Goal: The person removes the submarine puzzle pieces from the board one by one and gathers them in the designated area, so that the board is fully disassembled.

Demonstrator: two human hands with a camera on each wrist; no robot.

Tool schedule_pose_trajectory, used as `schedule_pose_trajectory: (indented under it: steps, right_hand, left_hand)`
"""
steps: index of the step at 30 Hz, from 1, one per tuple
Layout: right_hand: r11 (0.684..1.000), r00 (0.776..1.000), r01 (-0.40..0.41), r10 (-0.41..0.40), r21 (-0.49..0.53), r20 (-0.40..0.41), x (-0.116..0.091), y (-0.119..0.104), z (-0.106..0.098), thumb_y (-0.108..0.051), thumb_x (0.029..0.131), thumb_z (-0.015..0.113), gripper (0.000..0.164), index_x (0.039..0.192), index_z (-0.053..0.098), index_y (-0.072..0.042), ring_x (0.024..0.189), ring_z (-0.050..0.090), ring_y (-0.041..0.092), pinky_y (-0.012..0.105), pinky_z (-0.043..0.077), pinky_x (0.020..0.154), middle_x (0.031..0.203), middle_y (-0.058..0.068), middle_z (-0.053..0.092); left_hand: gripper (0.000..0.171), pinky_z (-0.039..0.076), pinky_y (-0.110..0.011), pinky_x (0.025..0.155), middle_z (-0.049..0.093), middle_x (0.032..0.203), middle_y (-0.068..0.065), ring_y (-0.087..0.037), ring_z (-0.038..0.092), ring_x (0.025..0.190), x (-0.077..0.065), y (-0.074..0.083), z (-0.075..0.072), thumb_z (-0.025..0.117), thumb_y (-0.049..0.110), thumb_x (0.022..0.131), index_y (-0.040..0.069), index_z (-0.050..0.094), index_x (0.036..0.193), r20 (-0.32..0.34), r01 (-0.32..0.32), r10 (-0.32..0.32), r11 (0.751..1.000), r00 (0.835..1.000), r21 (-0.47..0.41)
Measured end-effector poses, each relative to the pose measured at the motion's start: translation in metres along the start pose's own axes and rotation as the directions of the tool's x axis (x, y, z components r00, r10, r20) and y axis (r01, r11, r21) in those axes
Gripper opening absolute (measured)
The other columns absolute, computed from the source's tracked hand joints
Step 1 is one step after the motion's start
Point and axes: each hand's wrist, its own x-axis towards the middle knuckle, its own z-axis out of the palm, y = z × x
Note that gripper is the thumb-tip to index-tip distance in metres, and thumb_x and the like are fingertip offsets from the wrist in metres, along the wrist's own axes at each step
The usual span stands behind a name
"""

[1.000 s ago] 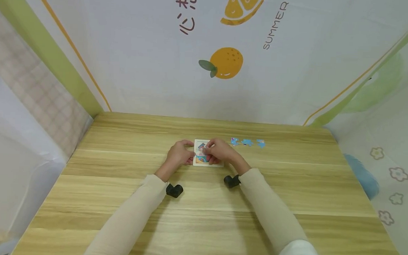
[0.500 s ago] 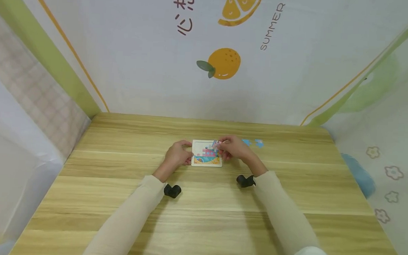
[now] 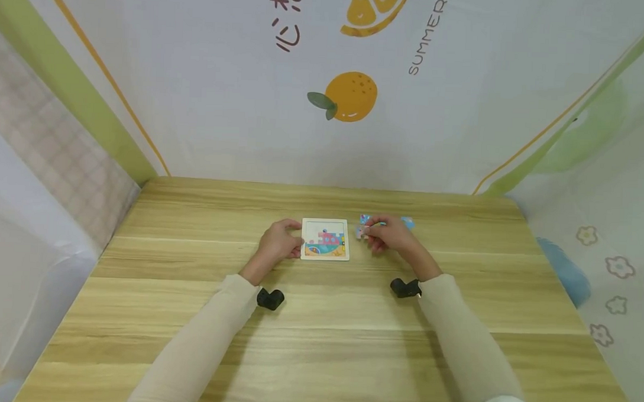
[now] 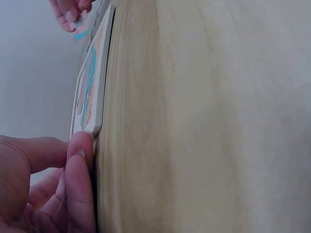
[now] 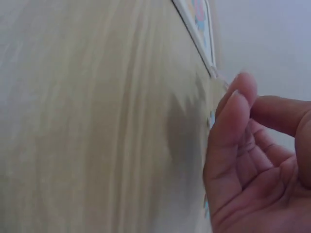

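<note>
A square jigsaw puzzle board [image 3: 313,229] with a pale frame lies flat on the table in the head view. Its lower part is filled with pink, teal and orange picture pieces; the upper part is bare and pale. My left hand [image 3: 280,241] holds the board's left edge, and the left wrist view shows thumb and fingers at its corner [image 4: 92,127]. To the right of the board, my right hand [image 3: 390,235] pinches a small pink and light-coloured puzzle piece [image 3: 360,231] between thumb and fingertips. In the right wrist view, the fingers mostly hide that piece.
Loose blue puzzle pieces [image 3: 407,222] lie behind my right hand, partly covered by it. The wooden table [image 3: 327,355] meets a white cloth [image 3: 239,121] printed with oranges at the back. A black wrist camera [image 3: 270,298] sits on each wrist.
My right hand has moved from over the board to the right, carrying the puzzle piece away and uncovering the picture. My left hand has stayed at the board's left edge.
</note>
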Motion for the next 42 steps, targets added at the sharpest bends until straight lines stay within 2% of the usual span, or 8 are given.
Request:
schedule_pose_trajectory:
  steps: [5,9,22,30,35,42]
  right_hand:
    - [0.998,0.999,-0.048,0.048,-0.044,-0.012,0.000,0.007,-0.004,-0.015,0.099,0.056,0.022,0.111,0.059,0.003,0.053,0.058,0.013,0.024,0.053,0.050,0.070,0.006,0.061]
    - [0.997,0.998,-0.067,0.066,-0.036,-0.017,0.001,0.013,-0.004,-0.015,0.098,0.057,0.021,0.109,0.060,0.003,0.051,0.056,0.013,0.024,0.051,0.048,0.068,0.006,0.058]
    - [0.996,0.996,-0.085,0.086,0.010,-0.035,0.001,0.014,-0.003,-0.012,0.095,0.061,0.021,0.111,0.058,0.001,0.047,0.052,0.011,0.022,0.049,0.046,0.065,0.005,0.055]
    - [0.996,0.996,-0.088,0.088,-0.013,-0.029,0.002,0.014,-0.002,-0.014,0.095,0.061,0.021,0.110,0.059,0.001,0.047,0.055,0.012,0.023,0.051,0.046,0.064,0.005,0.056]
    - [0.997,0.996,-0.078,0.078,-0.023,-0.033,0.000,0.010,-0.001,-0.017,0.096,0.060,0.025,0.115,0.060,0.000,0.049,0.057,0.013,0.025,0.053,0.048,0.066,0.005,0.058]
    - [0.998,0.999,-0.045,0.044,-0.049,-0.015,0.003,-0.010,0.013,-0.018,0.096,0.060,0.028,0.118,0.059,-0.001,0.047,0.057,0.011,0.023,0.053,0.048,0.063,0.005,0.061]
  left_hand:
    - [0.040,0.055,-0.021,0.049,0.067,0.065,-0.009,-0.010,0.061,0.046,0.001,0.001,0.000,0.068,0.005,0.088,0.007,0.060,0.126,0.001,-0.002,0.002,1.000,1.000,-0.002]
    - [0.040,0.055,-0.021,0.048,0.068,0.066,-0.009,-0.010,0.061,0.045,0.000,0.001,0.000,0.068,0.004,0.088,0.007,0.060,0.126,0.000,-0.003,0.003,1.000,1.000,-0.003]
    - [0.039,0.056,-0.022,0.049,0.068,0.067,-0.009,-0.010,0.062,0.046,0.001,0.000,-0.001,0.068,0.004,0.088,0.006,0.059,0.126,0.011,-0.030,0.030,0.999,0.999,0.021]
    - [0.040,0.056,-0.022,0.049,0.068,0.067,-0.010,-0.011,0.062,0.046,0.000,-0.002,-0.001,0.068,0.004,0.088,0.005,0.059,0.127,0.014,-0.026,0.026,1.000,1.000,0.009]
    - [0.040,0.056,-0.022,0.049,0.068,0.066,-0.009,-0.010,0.062,0.046,0.000,-0.002,-0.001,0.068,0.005,0.088,0.006,0.058,0.127,0.011,-0.016,0.016,1.000,1.000,0.004]
    - [0.039,0.056,-0.022,0.049,0.068,0.067,-0.009,-0.010,0.061,0.046,0.000,-0.001,0.000,0.067,0.004,0.088,0.006,0.059,0.126,0.007,-0.011,0.011,1.000,1.000,0.003]
